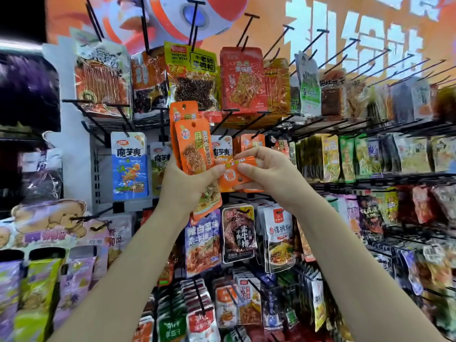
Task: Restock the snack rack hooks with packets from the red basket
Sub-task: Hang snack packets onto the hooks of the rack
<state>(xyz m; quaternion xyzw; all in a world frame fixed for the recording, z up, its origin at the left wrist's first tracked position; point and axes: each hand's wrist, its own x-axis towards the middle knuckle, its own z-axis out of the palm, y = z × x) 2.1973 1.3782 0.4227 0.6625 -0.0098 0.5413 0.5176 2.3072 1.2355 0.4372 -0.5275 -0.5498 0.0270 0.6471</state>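
Restocking was under way, judged incomplete. The left hand (187, 183) gripped a stack of orange packets (193, 146), at least two upright with a third showing below the palm. The right hand (269, 172) pinched one more orange packet (238, 175), turned sideways, touching the stack, its hang-hole not yet on a hook. Matching packets (253, 143) hung on the rack's middle row just behind. Several top-row hooks (320, 43) toward the right edge stood bare. The red basket was out of view.

An orange wall banner (320, 25) bears large white characters.
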